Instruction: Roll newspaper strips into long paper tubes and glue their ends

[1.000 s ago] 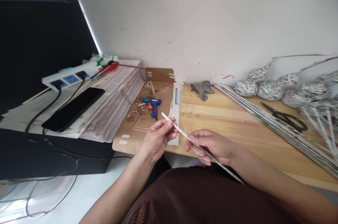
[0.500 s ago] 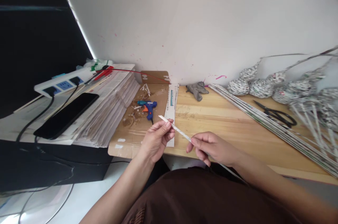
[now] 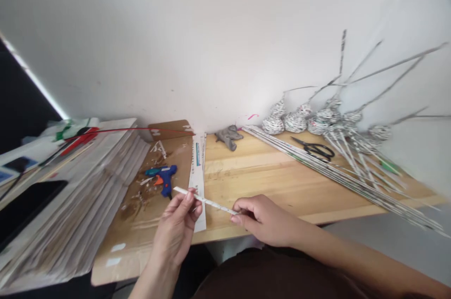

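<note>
A thin white rolled paper tube (image 3: 211, 203) slants between my two hands, above the table's front part. Near its upper left end, my left hand (image 3: 181, 217) pinches it between thumb and fingers, and the tip sticks out past them. My right hand (image 3: 255, 217) is closed on the tube farther down to the right, its fingers curled round it. Just beyond my left hand, a blue glue gun (image 3: 167, 179) lies on brown cardboard (image 3: 141, 214) among paper scraps. Beside it is a strip of printed paper (image 3: 199, 179).
A newspaper stack (image 3: 95, 195) with a black phone (image 3: 31, 210) is at left. Long paper tubes (image 3: 317, 165), black scissors (image 3: 317, 149) and woven paper gourd shapes (image 3: 296, 121) lie at right. A grey cloth (image 3: 229, 137) rests near the wall.
The view has turned to the right, showing more woven shapes. My right hand has closed more around the tube, and less tube shows beyond it.
</note>
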`<action>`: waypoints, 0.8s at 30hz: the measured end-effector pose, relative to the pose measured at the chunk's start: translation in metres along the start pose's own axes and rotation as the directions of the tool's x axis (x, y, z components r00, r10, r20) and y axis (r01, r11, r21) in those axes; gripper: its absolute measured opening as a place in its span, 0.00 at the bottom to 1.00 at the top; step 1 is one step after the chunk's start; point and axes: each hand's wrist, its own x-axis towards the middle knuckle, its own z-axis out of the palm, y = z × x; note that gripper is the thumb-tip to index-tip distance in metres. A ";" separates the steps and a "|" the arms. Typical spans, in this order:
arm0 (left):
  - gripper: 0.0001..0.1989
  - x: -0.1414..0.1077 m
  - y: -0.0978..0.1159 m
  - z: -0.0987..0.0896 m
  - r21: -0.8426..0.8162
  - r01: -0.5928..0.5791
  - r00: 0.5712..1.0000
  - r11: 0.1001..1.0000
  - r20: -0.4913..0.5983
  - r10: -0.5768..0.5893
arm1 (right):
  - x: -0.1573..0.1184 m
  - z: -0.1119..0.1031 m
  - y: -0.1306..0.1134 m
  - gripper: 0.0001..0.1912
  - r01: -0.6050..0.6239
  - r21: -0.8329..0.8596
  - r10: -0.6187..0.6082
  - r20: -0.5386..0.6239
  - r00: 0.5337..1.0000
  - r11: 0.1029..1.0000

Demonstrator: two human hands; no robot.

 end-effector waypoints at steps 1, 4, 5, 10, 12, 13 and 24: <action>0.04 0.002 -0.001 0.000 0.004 0.002 1.000 1.000 -0.018 -0.002 | -0.003 -0.002 0.000 0.18 0.016 -0.044 -0.018 -0.045 0.999 0.999; 0.03 0.005 -0.005 0.001 0.021 0.034 0.999 0.999 -0.007 -0.033 | -0.009 -0.009 0.006 0.22 -0.089 0.091 0.081 0.089 0.993 0.992; 0.03 0.006 -0.006 0.001 0.029 0.047 0.999 0.998 0.003 -0.048 | -0.010 -0.012 0.009 0.23 -0.140 0.158 0.112 0.172 0.979 0.977; 0.05 0.006 -0.008 0.004 0.061 0.066 0.998 0.996 -0.014 -0.066 | -0.015 -0.019 0.017 0.21 -0.146 0.133 0.119 0.192 0.974 0.980; 0.06 0.007 -0.007 0.006 0.047 0.050 0.998 0.998 -0.051 -0.047 | -0.021 -0.023 0.014 0.17 -0.042 -0.033 0.042 -0.007 0.999 0.999; 0.07 0.008 -0.007 0.008 0.035 0.044 0.997 0.998 -0.068 -0.042 | -0.024 -0.026 0.011 0.15 0.005 -0.125 -0.016 -0.086 0.996 0.992; 0.07 0.007 -0.015 0.007 0.150 0.046 0.999 0.988 0.002 -0.047 | -0.008 -0.138 0.048 0.16 -0.318 -0.722 -0.212 -0.539 0.815 0.615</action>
